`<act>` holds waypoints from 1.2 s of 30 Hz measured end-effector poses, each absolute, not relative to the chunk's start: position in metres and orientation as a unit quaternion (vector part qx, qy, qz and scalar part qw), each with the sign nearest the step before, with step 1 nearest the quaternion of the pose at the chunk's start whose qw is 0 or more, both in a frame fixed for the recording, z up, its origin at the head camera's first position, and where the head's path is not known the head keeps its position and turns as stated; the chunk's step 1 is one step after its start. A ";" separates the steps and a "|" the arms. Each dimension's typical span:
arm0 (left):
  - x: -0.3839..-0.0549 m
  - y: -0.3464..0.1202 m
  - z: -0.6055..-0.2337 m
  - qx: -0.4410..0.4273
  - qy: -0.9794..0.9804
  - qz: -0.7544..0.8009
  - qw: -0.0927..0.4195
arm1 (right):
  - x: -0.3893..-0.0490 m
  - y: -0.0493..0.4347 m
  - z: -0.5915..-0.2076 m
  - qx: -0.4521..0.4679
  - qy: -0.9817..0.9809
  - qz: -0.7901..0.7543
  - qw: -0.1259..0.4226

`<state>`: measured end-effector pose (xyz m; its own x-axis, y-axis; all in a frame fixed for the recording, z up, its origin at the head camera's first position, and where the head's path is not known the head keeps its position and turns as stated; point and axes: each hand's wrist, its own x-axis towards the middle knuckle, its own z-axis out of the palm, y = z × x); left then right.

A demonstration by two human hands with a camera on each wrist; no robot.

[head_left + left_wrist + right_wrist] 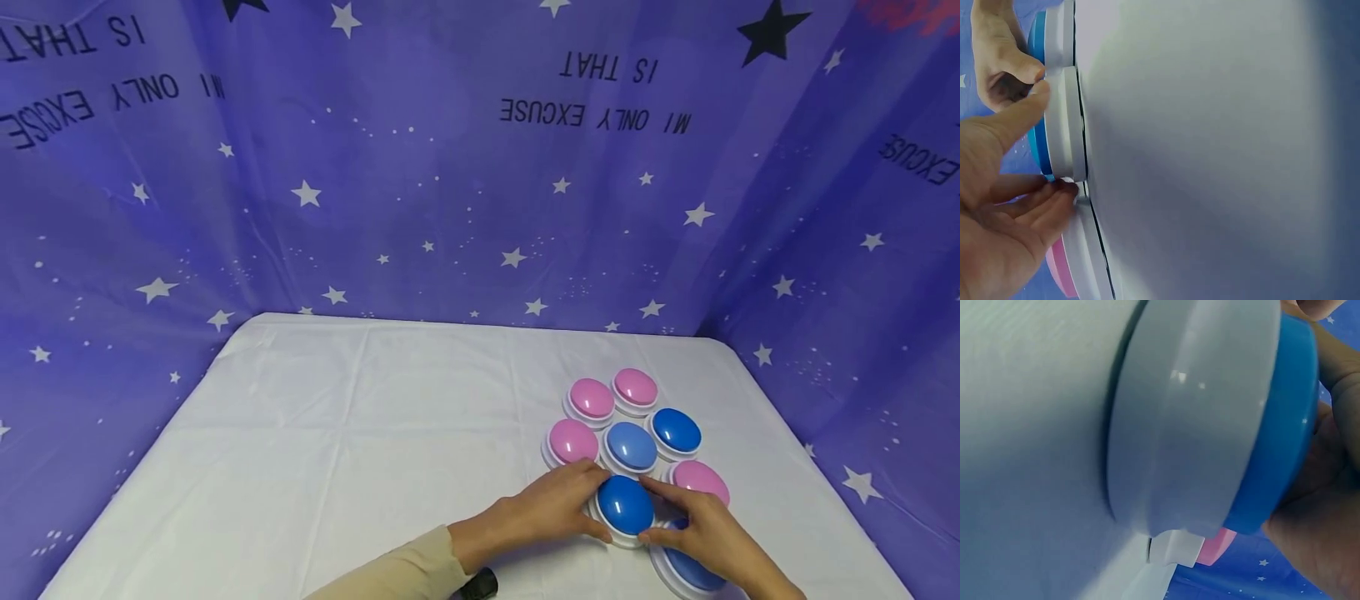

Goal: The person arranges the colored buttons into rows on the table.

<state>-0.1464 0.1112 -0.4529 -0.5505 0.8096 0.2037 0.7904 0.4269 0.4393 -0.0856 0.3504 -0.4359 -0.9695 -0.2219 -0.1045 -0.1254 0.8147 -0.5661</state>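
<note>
Both hands are at a round dark-blue push button (pixel 626 504) with a white base. My left hand (pixel 558 507) holds its left side, thumb at the near edge and fingers at the far edge. From the right, my right hand (pixel 708 529) grips the same button with thumb and index finger. In the left wrist view, the left thumb presses the white base (pixel 1065 125), which sits on the cloth. Under the right hand lies another blue button (pixel 693 575), partly hidden; it looms large in the right wrist view as a blue dome (pixel 1285 425).
Beyond the hands, a light-blue button (pixel 631 446), a dark-blue button (pixel 676 430) and several pink buttons (pixel 592 398) are clustered closely. A white cloth covers the table (pixel 405 417). Purple starry curtains (pixel 450 167) surround it. A small black object (pixel 480 583) lies by the left sleeve.
</note>
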 end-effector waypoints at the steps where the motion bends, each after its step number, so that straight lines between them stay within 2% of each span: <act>1: -0.146 0.112 -0.453 0.473 0.847 0.243 0.020 | -0.087 0.351 -0.437 -0.096 0.949 -0.288 0.087; 18: -0.141 0.120 -0.454 0.435 0.875 0.211 -0.004 | -0.088 0.350 -0.442 -0.080 0.948 -0.291 0.097; 25: -0.140 0.119 -0.451 0.438 0.869 0.230 -0.011 | -0.085 0.353 -0.439 -0.128 0.945 -0.292 0.076; 32: -0.140 0.112 -0.440 0.426 0.862 0.274 0.002 | -0.083 0.351 -0.431 -0.103 0.937 -0.327 0.073; 36: -0.144 0.102 -0.433 0.427 0.847 0.316 0.009 | -0.083 0.344 -0.427 -0.100 0.928 -0.358 0.040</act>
